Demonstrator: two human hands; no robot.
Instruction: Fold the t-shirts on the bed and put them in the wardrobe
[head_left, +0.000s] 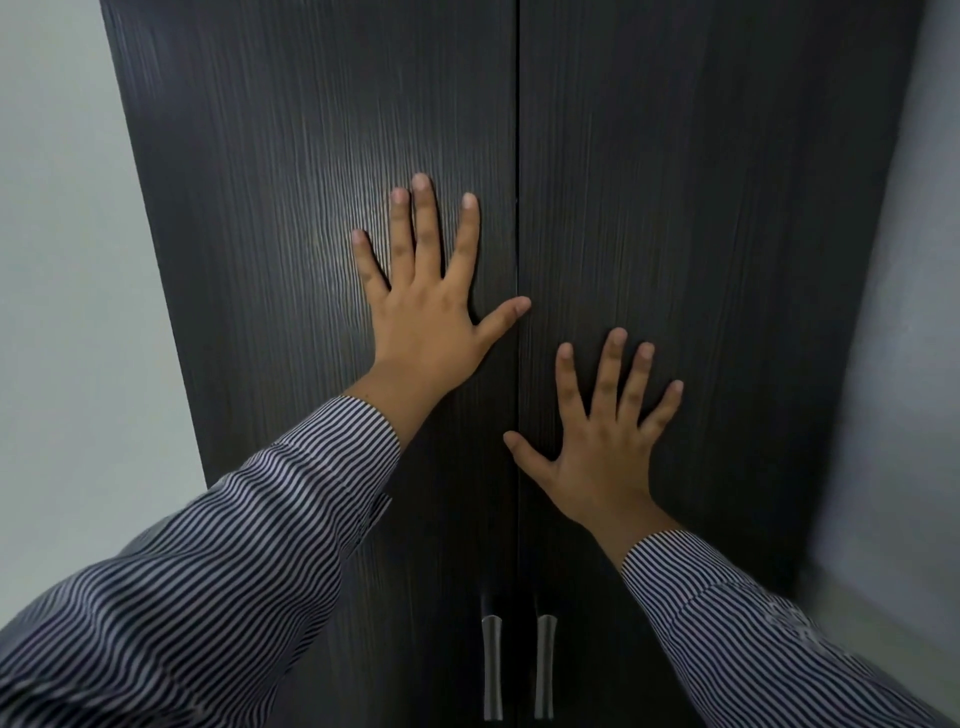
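Observation:
A dark wood-grain wardrobe fills the head view, its two doors shut with a thin seam down the middle. My left hand (423, 291) presses flat on the left door (291, 208), fingers spread and straight, thumb tip at the seam. Lower down, my right hand (605, 431) lies flat on the right door (727, 208), fingers spread too. Two metal handles (492, 667) (545, 665) stand side by side below my hands, one on each door. No t-shirts and no bed are in view. Both arms wear striped sleeves.
A pale wall (67, 312) runs along the wardrobe's left side. Another pale wall (904, 364) stands close on the right.

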